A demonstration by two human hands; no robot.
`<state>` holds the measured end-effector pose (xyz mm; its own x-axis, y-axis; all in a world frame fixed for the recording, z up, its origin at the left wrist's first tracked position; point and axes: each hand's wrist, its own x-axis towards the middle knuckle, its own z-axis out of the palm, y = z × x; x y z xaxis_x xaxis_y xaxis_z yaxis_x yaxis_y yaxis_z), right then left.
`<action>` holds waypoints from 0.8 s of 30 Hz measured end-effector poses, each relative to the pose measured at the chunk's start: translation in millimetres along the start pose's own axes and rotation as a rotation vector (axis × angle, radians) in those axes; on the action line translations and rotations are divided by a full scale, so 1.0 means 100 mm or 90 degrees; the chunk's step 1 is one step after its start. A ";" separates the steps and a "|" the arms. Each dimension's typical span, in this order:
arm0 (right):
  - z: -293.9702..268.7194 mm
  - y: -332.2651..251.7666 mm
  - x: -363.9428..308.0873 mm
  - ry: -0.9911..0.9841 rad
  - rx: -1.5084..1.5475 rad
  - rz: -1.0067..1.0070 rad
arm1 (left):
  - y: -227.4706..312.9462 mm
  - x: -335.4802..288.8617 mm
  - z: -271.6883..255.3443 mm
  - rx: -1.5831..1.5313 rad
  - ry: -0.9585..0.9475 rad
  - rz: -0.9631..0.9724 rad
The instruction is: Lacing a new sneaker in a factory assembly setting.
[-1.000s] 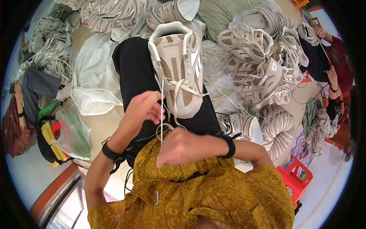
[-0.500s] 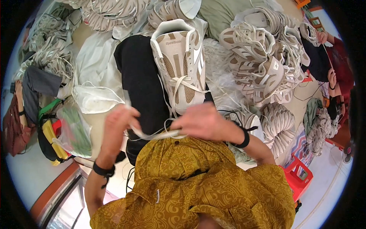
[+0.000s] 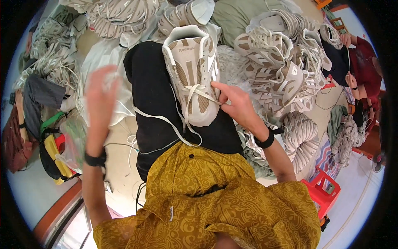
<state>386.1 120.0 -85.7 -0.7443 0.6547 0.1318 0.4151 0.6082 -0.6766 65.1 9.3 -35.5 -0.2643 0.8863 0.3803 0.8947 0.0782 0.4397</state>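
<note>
A beige and white sneaker upper (image 3: 198, 62) lies across my lap, toe toward me. Its pale shoelace (image 3: 195, 89) crosses over the front of the tongue. One long lace end loops down over the dark cloth and trails left, while a shorter end runs right to my fingers. My right hand (image 3: 238, 103) grips the upper's right edge, thumb stretched along it and fingers curled beside the short lace end. My left hand (image 3: 101, 93) is raised to the left, apart from the upper, in front of white plastic. Motion smears its fingers, so what it holds, if anything, is unclear.
Stacks of similar uppers (image 3: 273, 70) stand to the right, and more (image 3: 124, 16) lie at the far side. A red stool (image 3: 323, 193) is at lower right. Other people sit at both sides; one at right, in a red top (image 3: 365, 70), holds a lace.
My left hand has swung up and left, away from the lace in front of me. The right hand has moved up to the upper's side. The long lace now lies on the dark cloth.
</note>
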 end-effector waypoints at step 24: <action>-0.93 0.38 0.84 0.133 1.030 -0.016 | 0.50 0.14 0.54 -1.044 -0.329 -0.483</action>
<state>388.3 239.9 -33.4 -0.6068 0.7800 0.1530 -0.6458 -0.3715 -0.6670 125.7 50.1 -52.3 0.0131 0.9344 -0.3560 -0.6153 0.2882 0.7338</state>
